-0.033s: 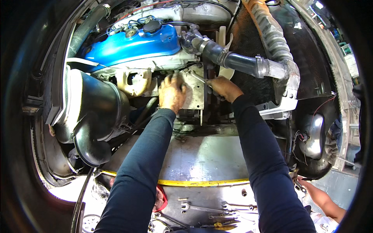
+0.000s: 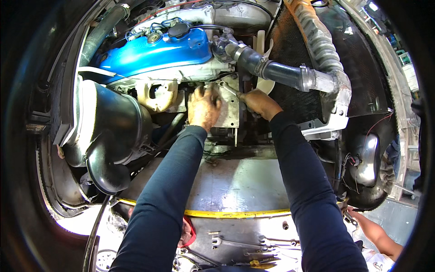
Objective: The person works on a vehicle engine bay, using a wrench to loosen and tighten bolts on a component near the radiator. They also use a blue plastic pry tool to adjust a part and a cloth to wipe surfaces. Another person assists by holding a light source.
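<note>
My right hand (image 2: 260,103) is closed round the shank of a combination wrench (image 2: 231,89). The wrench's ring end sits over the upper part of a flat grey metal plate (image 2: 229,111) on the engine's side. Against the left part of that plate rests my left hand (image 2: 204,109), fingers stretched upward and somewhat apart, with no tool visible in it. Its fingertips lie close to the engine block, and what they touch is hard to make out. Just left of it is a pale cast manifold piece (image 2: 156,96).
Above stands a blue valve cover (image 2: 154,52). A black hose (image 2: 281,74) crosses at right, and a large dark canister (image 2: 113,120) fills the left. Wrenches (image 2: 226,242) lie below the yellow-edged panel (image 2: 240,214). Another person's arm (image 2: 376,231) is at lower right.
The fingers of my left hand have shifted slightly on the plate. My right hand and the wrench stay almost where they were.
</note>
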Demonstrator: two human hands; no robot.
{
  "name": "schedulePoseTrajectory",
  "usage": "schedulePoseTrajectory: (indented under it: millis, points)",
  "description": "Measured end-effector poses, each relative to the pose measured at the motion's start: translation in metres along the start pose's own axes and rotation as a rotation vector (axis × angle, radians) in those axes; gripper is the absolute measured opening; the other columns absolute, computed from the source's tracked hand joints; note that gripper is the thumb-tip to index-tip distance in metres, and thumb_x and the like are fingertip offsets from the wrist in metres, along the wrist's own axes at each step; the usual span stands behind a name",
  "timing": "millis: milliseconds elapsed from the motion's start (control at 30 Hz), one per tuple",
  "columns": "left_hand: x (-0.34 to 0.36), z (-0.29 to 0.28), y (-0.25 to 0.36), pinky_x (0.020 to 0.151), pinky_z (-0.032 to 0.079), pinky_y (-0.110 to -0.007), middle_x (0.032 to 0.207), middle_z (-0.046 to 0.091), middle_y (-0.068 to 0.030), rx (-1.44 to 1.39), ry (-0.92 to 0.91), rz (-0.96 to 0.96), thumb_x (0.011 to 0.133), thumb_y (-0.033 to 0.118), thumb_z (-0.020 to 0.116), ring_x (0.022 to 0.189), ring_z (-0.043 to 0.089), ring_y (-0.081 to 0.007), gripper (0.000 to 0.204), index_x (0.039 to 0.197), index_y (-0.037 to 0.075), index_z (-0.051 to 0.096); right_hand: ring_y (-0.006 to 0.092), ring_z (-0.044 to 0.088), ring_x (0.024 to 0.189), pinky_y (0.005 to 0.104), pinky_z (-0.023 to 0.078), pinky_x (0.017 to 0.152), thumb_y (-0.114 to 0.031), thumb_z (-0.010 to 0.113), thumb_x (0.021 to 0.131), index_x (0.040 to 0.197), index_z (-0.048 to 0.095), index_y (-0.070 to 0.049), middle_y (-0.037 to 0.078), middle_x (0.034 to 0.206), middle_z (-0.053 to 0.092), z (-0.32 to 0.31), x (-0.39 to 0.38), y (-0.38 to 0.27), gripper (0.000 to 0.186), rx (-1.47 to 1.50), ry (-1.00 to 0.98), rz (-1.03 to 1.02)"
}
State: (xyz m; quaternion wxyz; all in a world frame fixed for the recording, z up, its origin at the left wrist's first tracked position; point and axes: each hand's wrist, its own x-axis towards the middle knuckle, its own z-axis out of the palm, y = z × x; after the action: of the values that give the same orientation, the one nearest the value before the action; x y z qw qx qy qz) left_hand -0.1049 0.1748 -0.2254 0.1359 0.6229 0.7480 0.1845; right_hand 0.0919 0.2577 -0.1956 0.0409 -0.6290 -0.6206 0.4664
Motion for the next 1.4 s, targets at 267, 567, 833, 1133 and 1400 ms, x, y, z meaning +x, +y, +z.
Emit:
schedulePoseTrajectory:
  millis: [267, 567, 833, 1133, 1400]
  points:
    - [0.009, -0.002, 0.013, 0.117, 0.034, -0.052, 0.148, 0.047, -0.0248, 0.042, 0.021, 0.076, 0.096, 0.04, 0.059, 0.136, 0.047, -0.041, 0.061, 0.155, 0.034, 0.045, 0.0244, 0.064, 0.072, 0.0418, 0.051, 0.069, -0.047, 0.058, 0.103, 0.084, 0.068, 0.003, 0.015, 0.073, 0.061, -0.011, 0.012, -0.017, 0.055, -0.441, 0.051, -0.293]
    - [0.015, -0.011, 0.02, 0.118, 0.034, -0.052, 0.149, 0.046, -0.0225, 0.054, -0.057, 0.003, 0.096, 0.041, 0.055, 0.136, 0.047, -0.0406, 0.06, 0.155, 0.038, 0.044, 0.0433, 0.064, 0.113, 0.0487, 0.048, 0.1, -0.054, 0.047, 0.103, 0.107, 0.071, 0.004, 0.027, 0.113, 0.07, -0.022, 0.009, -0.026, 0.063, -0.515, 0.178, -0.234]
    - [0.013, -0.001, 0.014, 0.11, 0.043, -0.049, 0.143, 0.049, -0.0214, 0.115, -0.07, -0.023, 0.098, 0.042, 0.052, 0.132, 0.051, -0.0396, 0.056, 0.153, 0.035, 0.048, 0.0418, 0.061, 0.121, 0.0455, 0.046, 0.106, -0.05, 0.042, 0.104, 0.114, 0.072, 0.003, 0.027, 0.124, 0.067, -0.01, 0.005, -0.015, 0.061, -0.506, 0.193, -0.207]
    - [0.02, -0.006, 0.016, 0.115, 0.038, -0.049, 0.146, 0.048, -0.0237, 0.069, -0.089, -0.027, 0.096, 0.037, 0.054, 0.133, 0.051, -0.04, 0.056, 0.152, 0.035, 0.05, 0.0395, 0.062, 0.123, 0.0446, 0.048, 0.105, -0.052, 0.042, 0.105, 0.124, 0.068, 0.001, 0.025, 0.128, 0.066, -0.013, -0.004, -0.024, 0.062, -0.583, 0.183, -0.242]
    - [-0.018, -0.01, 0.007, 0.116, 0.035, -0.051, 0.15, 0.045, -0.0228, -0.164, 0.155, 0.125, 0.085, 0.024, 0.069, 0.136, 0.045, -0.043, 0.067, 0.149, 0.017, 0.052, 0.0407, 0.066, 0.114, 0.0467, 0.051, 0.099, -0.055, 0.051, 0.101, 0.111, 0.073, 0.001, 0.024, 0.117, 0.071, -0.017, -0.005, -0.017, 0.062, -0.529, 0.218, -0.291]
